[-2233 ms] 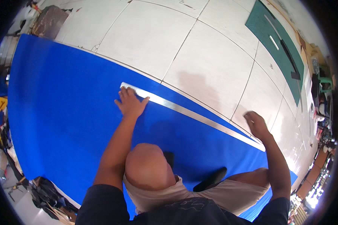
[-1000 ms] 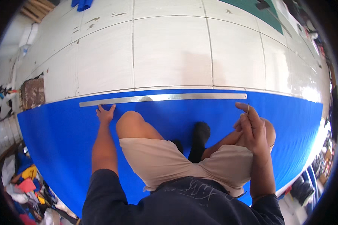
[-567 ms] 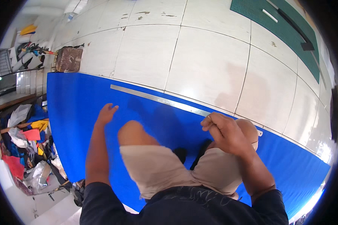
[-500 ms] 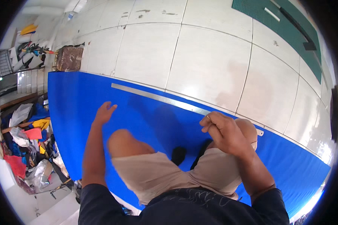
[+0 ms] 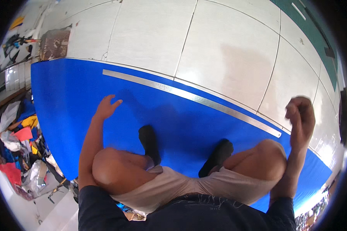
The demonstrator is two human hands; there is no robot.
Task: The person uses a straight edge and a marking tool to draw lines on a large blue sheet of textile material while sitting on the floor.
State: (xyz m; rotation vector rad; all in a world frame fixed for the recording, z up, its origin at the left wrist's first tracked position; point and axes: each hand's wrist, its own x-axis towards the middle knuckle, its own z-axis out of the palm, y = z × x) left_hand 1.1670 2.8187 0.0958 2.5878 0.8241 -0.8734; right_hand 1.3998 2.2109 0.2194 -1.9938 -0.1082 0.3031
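A long, slim metal ruler [image 5: 192, 98], silvery with a bright sheen midway, lies flat and unheld on a broad blue cloth [image 5: 67, 111]. It runs aslant close to the cloth's far edge, a narrow blue strip showing beyond it, and has a small hole at its right end. Any markings are too faint to make out. The cloth is spread over the pale tiled floor [image 5: 150, 34], smooth around the ruler.

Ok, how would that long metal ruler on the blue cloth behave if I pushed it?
The ruler probably feels stiff, judging by its metallic sheen, though a long, narrow strip might flex. Lying flat, it seems unlikely to roll or tip. It may slide, perhaps dragging the blue cloth beneath.
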